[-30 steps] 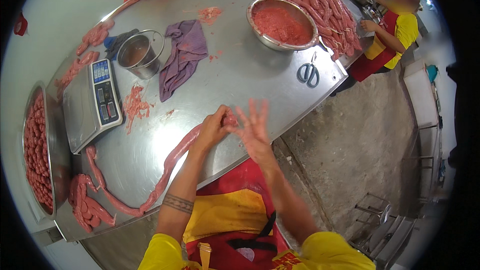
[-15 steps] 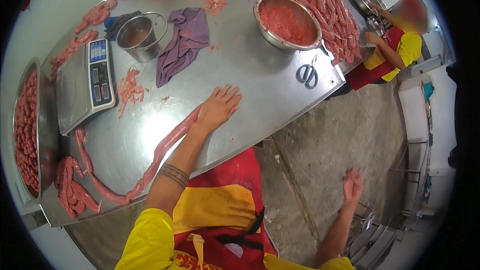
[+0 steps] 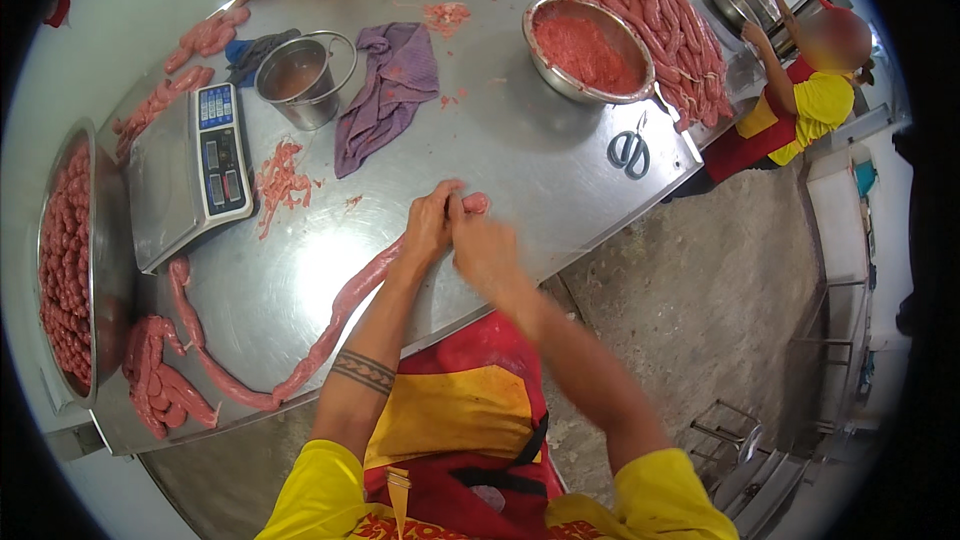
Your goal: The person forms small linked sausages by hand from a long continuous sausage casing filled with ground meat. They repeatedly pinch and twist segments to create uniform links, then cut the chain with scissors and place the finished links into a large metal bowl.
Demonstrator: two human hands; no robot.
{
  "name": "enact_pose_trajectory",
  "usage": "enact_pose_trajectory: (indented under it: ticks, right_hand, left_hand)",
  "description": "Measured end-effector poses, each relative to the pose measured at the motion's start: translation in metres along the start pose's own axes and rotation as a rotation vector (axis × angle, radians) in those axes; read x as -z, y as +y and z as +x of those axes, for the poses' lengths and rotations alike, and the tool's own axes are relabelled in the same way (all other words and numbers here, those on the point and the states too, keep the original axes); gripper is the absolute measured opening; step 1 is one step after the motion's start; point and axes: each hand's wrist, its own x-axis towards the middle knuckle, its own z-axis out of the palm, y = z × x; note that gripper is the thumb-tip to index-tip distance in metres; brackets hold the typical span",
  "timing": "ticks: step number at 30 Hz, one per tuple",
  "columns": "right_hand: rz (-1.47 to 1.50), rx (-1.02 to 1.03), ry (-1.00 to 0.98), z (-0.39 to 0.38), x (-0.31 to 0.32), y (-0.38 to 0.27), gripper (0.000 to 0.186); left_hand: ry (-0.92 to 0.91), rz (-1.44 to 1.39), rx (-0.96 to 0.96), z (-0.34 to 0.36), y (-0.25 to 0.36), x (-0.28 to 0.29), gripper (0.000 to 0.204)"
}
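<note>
A long raw sausage (image 3: 345, 315) curves across the metal table from beside the scale up to my hands. My left hand (image 3: 430, 225) is closed round it close to its far end. Pressed against that hand is my right hand (image 3: 485, 252), somewhat blurred, its fingers closed on the sausage too. A rounded sausage tip (image 3: 475, 203) pokes out beyond my fingers. The exact place where the fingers pinch is hidden. Down the table to the left, several short sausage links (image 3: 160, 385) lie in a heap.
A scale (image 3: 195, 170), a large bowl of links (image 3: 95, 270), a metal bucket (image 3: 300, 85) and a purple cloth (image 3: 390, 90) stand left. To the right are a bowl of ground meat (image 3: 590, 45), coiled sausages (image 3: 660, 20) and scissors (image 3: 629, 152). Two co-workers stand at the table's far edges.
My right hand has come from out over the floor to the sausage beside my left hand. My left hand, earlier flat with fingers stretched, has closed. A co-worker's second hand now shows at the far sausage.
</note>
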Motion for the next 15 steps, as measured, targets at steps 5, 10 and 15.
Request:
enact_pose_trajectory:
  ticks: [5,10,15]
  right_hand:
    - [0.426,-0.277,-0.066,-0.194,0.020,0.073,0.060]
    - [0.385,-0.451,-0.122,-0.370,0.052,0.199,0.023]
    - [1.416,-0.777,-0.276,-0.452,-0.034,0.272,0.012]
  left_hand:
    - [0.042,0.073,0.094,0.003,0.002,0.002,0.028]
    - [-0.028,0.419,-0.289,-0.008,0.015,0.003,0.018]
    - [-0.307,0.647,-0.515,-0.012,0.012,0.018,0.020]
